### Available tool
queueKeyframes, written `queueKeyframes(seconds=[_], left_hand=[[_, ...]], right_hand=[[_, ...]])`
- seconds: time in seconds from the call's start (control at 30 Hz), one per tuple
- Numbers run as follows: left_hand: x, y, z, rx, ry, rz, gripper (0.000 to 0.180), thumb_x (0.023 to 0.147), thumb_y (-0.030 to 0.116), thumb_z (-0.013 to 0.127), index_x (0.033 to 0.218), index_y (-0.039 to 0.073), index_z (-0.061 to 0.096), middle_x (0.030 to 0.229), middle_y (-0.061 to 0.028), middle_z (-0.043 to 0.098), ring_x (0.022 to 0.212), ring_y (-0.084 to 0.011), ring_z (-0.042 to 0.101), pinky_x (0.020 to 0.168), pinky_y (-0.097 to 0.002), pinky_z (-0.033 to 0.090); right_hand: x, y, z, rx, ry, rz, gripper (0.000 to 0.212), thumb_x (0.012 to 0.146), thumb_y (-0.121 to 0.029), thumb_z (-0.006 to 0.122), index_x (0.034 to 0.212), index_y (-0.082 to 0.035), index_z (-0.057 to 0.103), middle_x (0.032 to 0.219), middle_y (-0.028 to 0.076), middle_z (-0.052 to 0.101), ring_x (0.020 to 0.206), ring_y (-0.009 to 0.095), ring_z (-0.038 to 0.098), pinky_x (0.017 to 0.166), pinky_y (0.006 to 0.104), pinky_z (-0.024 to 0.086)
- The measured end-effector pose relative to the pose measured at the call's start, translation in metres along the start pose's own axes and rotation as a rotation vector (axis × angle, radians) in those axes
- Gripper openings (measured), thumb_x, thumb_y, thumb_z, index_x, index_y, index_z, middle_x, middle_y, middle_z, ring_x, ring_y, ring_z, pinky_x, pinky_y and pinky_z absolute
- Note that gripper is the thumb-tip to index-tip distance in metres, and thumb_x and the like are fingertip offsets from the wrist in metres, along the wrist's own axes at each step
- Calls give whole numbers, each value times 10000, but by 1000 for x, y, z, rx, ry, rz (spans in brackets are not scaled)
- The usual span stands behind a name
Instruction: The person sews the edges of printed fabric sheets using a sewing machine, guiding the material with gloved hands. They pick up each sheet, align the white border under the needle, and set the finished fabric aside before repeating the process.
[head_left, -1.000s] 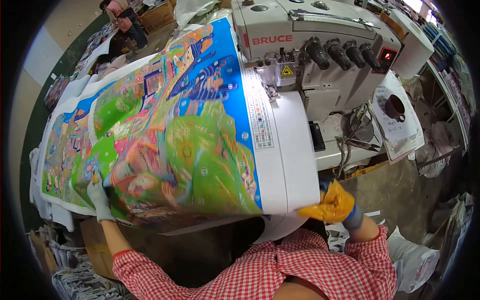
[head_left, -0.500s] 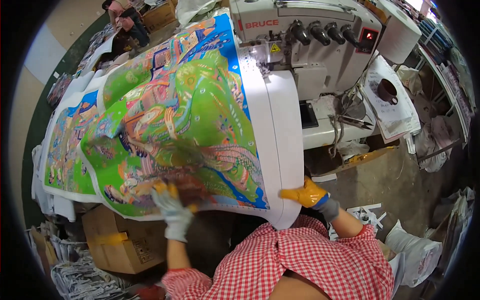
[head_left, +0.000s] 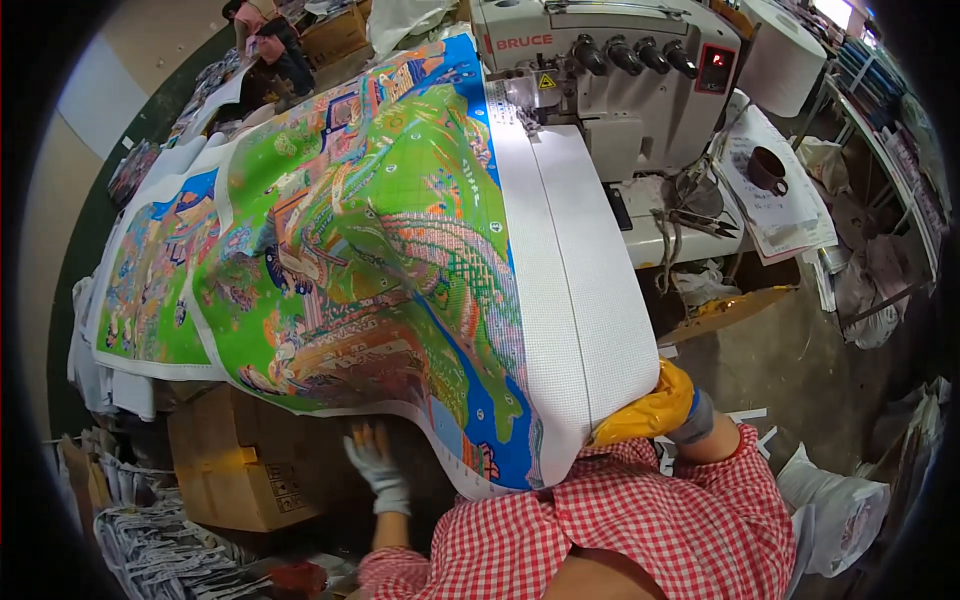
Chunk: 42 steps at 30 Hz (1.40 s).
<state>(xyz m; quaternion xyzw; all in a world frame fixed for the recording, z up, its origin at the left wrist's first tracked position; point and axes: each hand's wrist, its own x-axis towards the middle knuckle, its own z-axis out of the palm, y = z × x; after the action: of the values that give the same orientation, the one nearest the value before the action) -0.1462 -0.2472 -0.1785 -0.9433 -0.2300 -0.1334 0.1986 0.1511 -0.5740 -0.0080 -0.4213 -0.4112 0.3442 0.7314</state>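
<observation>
A large sheet of printed cross-stitch fabric (head_left: 400, 260), green and blue with colourful figures and a white gridded margin, lies rumpled across the work surface and hangs toward me. Its margin runs back to the presser area of a white overlock sewing machine (head_left: 640, 90). My right hand (head_left: 645, 408), in a yellow-coated glove, is closed on the near right corner of the margin. Below the near edge of the fabric, my left hand (head_left: 378, 470) is apart from it, fingers spread and holding nothing. It wears a pale glove with yellowish fingertips.
A cardboard box (head_left: 235, 460) stands under the fabric at left, near bundled white strips (head_left: 165, 550). Right of the machine are scissors (head_left: 705, 222), a dark mug (head_left: 767, 170) on papers and a big thread cone (head_left: 785, 60). Another person (head_left: 268, 45) is at the far left.
The margin's near end has shifted toward me and to the right, with my right hand on it. My left hand has come off the fabric and dropped below its near edge.
</observation>
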Motion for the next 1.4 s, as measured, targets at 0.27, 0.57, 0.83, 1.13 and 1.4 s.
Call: queueKeyframes(seconds=[0.27,0.57,0.83,1.13,1.4], left_hand=[[88,19,17,-161,515,-267,236,804,230,466,898,53,589,880,-140,580,778,-279,561,680,-394,458],[9,-131,-190,99,315,-229,172,766,106,526,886,-8,576,824,-158,563,779,-296,537,678,-386,439],[22,-120,-153,275,282,-159,288,772,62,522,1052,-4,540,1027,-151,538,954,-317,506,836,-409,406],[124,-121,-113,189,332,-83,286,756,86,508,1029,3,522,992,-170,536,959,-332,497,850,-434,388],[211,-134,-90,99,292,-69,266,736,64,482,990,32,553,860,-143,537,834,-301,504,755,-396,391]], right_hand=[[1,-5,1,210,76,104,722,637,-64,741,1229,-11,330,1116,100,525,1000,175,521,885,290,395],[-3,9,2,55,-81,146,680,652,-59,728,1221,-9,360,1118,99,514,1019,171,505,861,306,420],[10,3,-17,-165,-74,115,605,695,-98,704,1186,-2,365,1061,107,553,939,164,555,829,302,446],[62,-8,-29,-266,5,233,653,631,-132,762,1162,25,415,1036,113,571,950,175,548,840,308,427],[117,-24,-48,-110,139,310,297,725,-151,691,957,-3,581,889,66,626,799,106,563,736,256,445]])
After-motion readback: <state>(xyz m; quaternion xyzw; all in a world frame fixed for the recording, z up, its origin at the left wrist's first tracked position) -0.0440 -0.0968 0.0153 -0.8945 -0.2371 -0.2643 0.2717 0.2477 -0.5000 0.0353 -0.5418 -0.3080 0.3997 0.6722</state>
